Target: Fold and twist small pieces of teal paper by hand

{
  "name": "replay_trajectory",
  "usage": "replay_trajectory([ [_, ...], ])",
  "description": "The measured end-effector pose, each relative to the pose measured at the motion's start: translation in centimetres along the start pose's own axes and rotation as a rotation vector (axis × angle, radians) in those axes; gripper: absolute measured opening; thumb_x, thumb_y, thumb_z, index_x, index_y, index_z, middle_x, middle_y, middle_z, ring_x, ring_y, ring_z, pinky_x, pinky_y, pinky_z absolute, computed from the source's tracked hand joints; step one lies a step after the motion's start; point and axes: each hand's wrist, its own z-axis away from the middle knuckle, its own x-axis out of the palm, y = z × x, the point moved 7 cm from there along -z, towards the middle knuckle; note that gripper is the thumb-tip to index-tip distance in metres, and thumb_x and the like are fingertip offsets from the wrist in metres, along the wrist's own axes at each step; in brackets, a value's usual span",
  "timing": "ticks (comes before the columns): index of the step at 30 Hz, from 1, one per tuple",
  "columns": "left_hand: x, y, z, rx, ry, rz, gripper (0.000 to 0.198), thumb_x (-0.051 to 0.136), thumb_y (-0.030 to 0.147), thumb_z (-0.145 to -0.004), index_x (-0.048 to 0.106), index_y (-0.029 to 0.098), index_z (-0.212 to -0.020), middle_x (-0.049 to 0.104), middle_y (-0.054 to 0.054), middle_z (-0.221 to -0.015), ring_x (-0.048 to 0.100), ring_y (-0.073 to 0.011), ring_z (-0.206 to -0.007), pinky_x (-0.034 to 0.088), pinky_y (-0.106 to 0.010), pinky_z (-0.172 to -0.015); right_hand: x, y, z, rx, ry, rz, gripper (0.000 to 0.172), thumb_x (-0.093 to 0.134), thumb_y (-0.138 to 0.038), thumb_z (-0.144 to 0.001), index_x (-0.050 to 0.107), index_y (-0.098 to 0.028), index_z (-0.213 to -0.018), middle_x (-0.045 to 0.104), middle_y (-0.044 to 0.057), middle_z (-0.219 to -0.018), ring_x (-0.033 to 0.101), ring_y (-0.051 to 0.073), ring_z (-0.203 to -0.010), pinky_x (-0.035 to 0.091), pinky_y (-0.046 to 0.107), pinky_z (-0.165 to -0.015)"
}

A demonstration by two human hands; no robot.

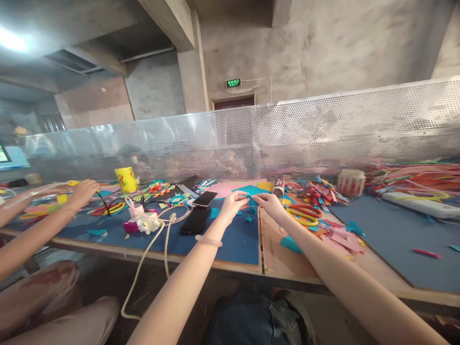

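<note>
My left hand [233, 203] and my right hand [270, 203] meet over the table, both pinching a teal sheet of paper [251, 190] between thumb and fingers. The sheet is held just above the blue mat [237, 242], its far corner pointing away from me. Small teal scraps [248, 219] lie under my hands. A pale bracelet sits on my left wrist.
Two phones [196, 219] lie left of my hands, beside a white charger and cable [145, 223]. Red and yellow scissors [304, 214], paper flowers [318, 190], pink scraps [343, 239], a can [278, 187] and a yellow cup [126, 179] crowd the table. Another person's hand [83, 191] works at the left. A perforated screen [287, 139] backs the table.
</note>
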Motion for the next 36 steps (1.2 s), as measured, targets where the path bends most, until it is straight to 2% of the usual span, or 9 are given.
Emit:
replay_trajectory([
  [4,-0.2,-0.2,0.0,0.006,-0.010,-0.119,0.033,0.068,0.024,-0.063,0.056,0.015,-0.093,0.061,-0.004,-0.076,0.061,-0.0146,-0.067,0.052,-0.026,-0.055,0.1,0.9,0.1,0.100,-0.022,-0.116,0.038,0.059,-0.047,-0.066,0.068,-0.013,-0.080,0.065,0.005,-0.075,0.056,0.015,-0.068,0.043,0.026,-0.061],
  [8,-0.6,-0.6,-0.2,-0.009,0.023,-0.130,0.036,0.069,0.025,-0.063,0.054,0.015,-0.094,0.062,-0.005,-0.077,0.061,-0.0149,-0.067,0.050,-0.024,-0.052,0.4,1.5,0.0,0.126,-0.027,-0.203,0.036,0.061,-0.045,-0.064,0.067,-0.013,-0.079,0.064,0.005,-0.073,0.055,0.013,-0.065,0.044,0.025,-0.058],
  [12,-0.2,-1.3,-0.3,-0.082,-0.034,-0.124,0.026,0.066,0.029,-0.066,0.059,0.011,-0.083,0.064,-0.007,-0.076,0.063,-0.0167,-0.068,0.051,-0.025,-0.056,0.3,1.7,0.0,0.126,-0.003,-0.219,0.035,0.061,-0.044,-0.065,0.067,-0.013,-0.079,0.064,0.005,-0.073,0.055,0.013,-0.065,0.046,0.025,-0.059],
  [18,0.2,-1.1,-0.2,-0.067,-0.074,-0.110,0.019,0.065,0.029,-0.067,0.063,0.012,-0.074,0.065,-0.005,-0.068,0.063,-0.0170,-0.067,0.052,-0.028,-0.061,0.5,1.9,0.1,0.175,-0.021,-0.276,0.037,0.065,-0.044,-0.061,0.066,-0.012,-0.080,0.063,0.005,-0.076,0.056,0.013,-0.068,0.048,0.025,-0.059],
  [27,0.6,-1.0,0.2,-0.122,-0.069,0.006,0.026,0.062,0.036,-0.071,0.062,0.010,-0.075,0.067,-0.009,-0.067,0.064,-0.0207,-0.070,0.050,-0.039,-0.075,0.5,2.4,0.3,0.257,0.022,-0.412,0.036,0.072,-0.042,-0.053,0.062,-0.012,-0.073,0.061,0.004,-0.070,0.056,0.013,-0.066,0.049,0.025,-0.058],
  [36,0.8,-0.9,0.2,-0.121,-0.103,0.041,0.027,0.064,0.033,-0.069,0.063,0.008,-0.078,0.068,-0.011,-0.070,0.064,-0.0202,-0.072,0.049,-0.039,-0.079,0.3,2.0,0.4,0.243,0.037,-0.399,0.035,0.071,-0.040,-0.055,0.062,-0.012,-0.075,0.061,0.002,-0.068,0.057,0.012,-0.065,0.048,0.025,-0.060],
])
